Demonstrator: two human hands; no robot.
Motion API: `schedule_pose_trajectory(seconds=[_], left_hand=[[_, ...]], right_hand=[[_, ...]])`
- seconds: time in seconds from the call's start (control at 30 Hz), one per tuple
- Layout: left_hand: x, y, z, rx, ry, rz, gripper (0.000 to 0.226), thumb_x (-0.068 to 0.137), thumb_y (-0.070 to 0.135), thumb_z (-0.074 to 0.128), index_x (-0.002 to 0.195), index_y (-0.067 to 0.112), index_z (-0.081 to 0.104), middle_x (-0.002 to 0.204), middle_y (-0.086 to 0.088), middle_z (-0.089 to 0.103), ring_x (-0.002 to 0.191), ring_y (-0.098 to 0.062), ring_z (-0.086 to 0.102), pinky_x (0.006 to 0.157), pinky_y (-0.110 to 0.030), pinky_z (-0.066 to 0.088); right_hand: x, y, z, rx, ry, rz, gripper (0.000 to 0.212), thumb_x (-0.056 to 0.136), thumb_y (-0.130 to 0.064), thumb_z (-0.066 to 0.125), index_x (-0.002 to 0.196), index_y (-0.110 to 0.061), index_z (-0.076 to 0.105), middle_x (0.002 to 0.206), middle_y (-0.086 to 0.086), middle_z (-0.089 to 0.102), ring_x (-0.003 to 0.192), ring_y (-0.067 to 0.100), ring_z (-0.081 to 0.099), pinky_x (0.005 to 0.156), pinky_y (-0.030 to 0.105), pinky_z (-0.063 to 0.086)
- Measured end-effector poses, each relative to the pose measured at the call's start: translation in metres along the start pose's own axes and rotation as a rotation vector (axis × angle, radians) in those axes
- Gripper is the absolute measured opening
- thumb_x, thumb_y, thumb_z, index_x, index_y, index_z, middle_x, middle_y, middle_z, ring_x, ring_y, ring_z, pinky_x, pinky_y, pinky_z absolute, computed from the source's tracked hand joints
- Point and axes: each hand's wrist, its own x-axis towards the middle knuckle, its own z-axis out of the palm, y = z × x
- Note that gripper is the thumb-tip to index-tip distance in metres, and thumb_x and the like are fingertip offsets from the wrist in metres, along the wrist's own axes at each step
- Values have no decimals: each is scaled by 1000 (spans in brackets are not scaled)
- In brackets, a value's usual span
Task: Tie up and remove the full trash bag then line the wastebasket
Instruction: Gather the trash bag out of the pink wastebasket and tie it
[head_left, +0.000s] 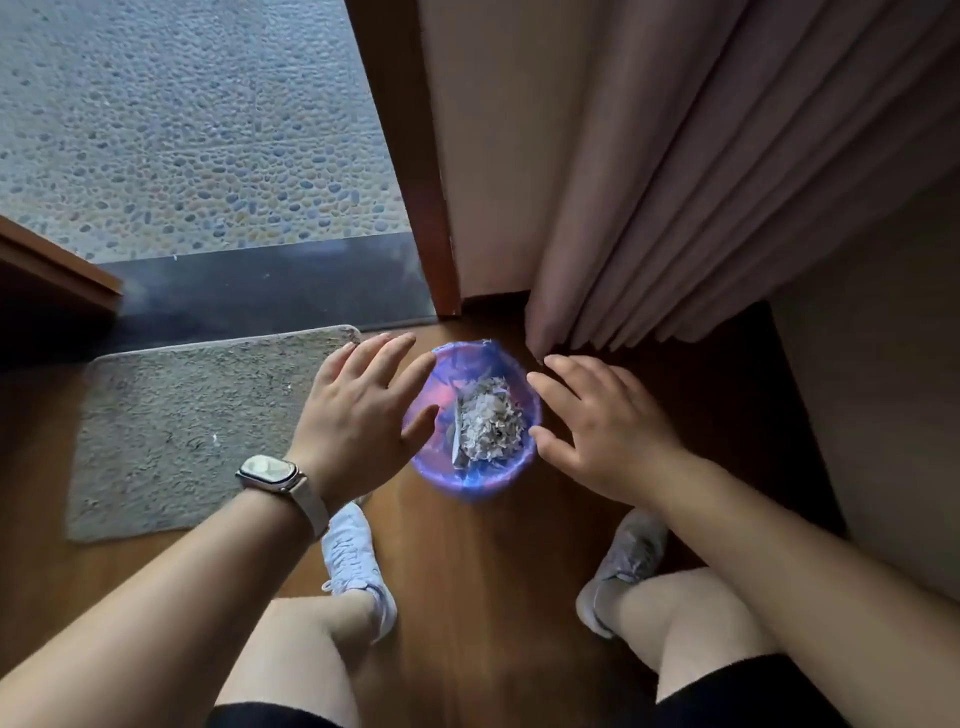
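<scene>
A small round wastebasket (470, 486) stands on the wooden floor between my feet and the wall. It is lined with a blue-purple trash bag (441, 379) folded over its rim. Shredded paper and a foil-like scrap (485, 423) fill the bag. My left hand (358, 410), with a watch on the wrist, hovers at the basket's left side, fingers spread and straight. At the right side my right hand (597, 426) hovers with fingers spread too. Neither hand holds anything; whether the fingertips touch the bag I cannot tell.
A grey floor mat (182, 431) lies to the left. Pink curtains (701, 208) hang just behind and right of the basket. A wooden door frame (415, 182) and dark threshold (270, 291) lead to a pebbled floor outside. My two white sneakers stand below the basket.
</scene>
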Motion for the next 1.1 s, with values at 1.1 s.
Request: schedule_pose_trajectory(seconds=[1.1], left_hand=[[-110,30,250,-677,-260,-719,42,85,50,57,117,23,60,111,-2,69,100,-21,65,87,-35,50]], right_hand=[[-30,44,179,18,-233,202,56,86,-51,53,132,-21,45,130,2,52,117,26,50,91,41,44]])
